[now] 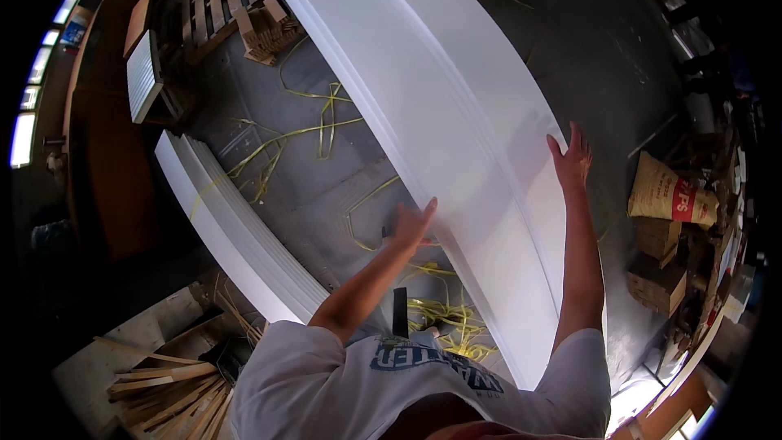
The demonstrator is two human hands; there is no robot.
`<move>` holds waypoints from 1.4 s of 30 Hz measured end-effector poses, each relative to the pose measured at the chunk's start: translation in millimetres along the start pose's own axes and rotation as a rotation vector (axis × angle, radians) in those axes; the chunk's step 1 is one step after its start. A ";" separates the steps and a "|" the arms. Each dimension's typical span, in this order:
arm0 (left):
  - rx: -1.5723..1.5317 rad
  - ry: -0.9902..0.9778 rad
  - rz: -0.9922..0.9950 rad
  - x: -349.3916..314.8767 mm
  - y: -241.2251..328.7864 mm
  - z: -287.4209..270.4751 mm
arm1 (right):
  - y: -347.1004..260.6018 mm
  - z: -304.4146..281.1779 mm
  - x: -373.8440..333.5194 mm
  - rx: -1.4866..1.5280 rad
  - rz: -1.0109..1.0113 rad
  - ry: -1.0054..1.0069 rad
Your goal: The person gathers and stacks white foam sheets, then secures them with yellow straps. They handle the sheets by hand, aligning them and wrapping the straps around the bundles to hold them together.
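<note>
A long white panel (456, 114) with raised lengthwise ridges stretches from the top of the view down to my body, wider in the middle through the lens. My left hand (414, 228) is at its left edge, thumb and fingers spread apart and slightly blurred; whether it presses on the edge is hard to tell. At the panel's right edge rests my right hand (574, 161), fingers stretched and thumb apart. The underside of the panel is hidden.
To the left lies a stack of long white panels (244, 244). Yellow strapping (448, 318) is tangled on the grey floor. Wooden slats (179, 391), a pallet (220, 0), cardboard pieces (267, 31) and a printed sack (669, 194) on wooden blocks (656, 283) surround the work area.
</note>
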State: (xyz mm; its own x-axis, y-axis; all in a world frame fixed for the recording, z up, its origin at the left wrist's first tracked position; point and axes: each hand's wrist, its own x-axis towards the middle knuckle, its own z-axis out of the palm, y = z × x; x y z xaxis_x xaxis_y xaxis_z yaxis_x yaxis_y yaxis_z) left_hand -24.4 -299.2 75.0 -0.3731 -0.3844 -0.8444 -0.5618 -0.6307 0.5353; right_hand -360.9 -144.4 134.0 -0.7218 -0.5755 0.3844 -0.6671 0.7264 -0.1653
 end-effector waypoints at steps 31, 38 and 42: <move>0.095 0.678 -0.633 -224.4 -440.0 -185.1 | -302.5 22.4 -214.4 0.655 -0.742 -0.847; -0.114 0.710 -0.885 -349.3 -688.5 -145.4 | -291.3 18.4 -477.1 0.419 -0.601 -1.639; -0.189 0.771 -0.834 -319.2 -769.6 -182.7 | -279.3 88.1 -605.7 0.393 -0.503 -1.902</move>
State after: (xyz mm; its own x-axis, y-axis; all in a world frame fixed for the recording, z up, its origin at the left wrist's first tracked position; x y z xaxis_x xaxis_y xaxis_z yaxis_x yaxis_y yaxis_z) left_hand 661.9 185.7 -71.0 0.6499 -0.0692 -0.7569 -0.2773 -0.9488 -0.1514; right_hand 246.4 -31.8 -132.7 0.4478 -0.4420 -0.7772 -0.6393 0.4494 -0.6239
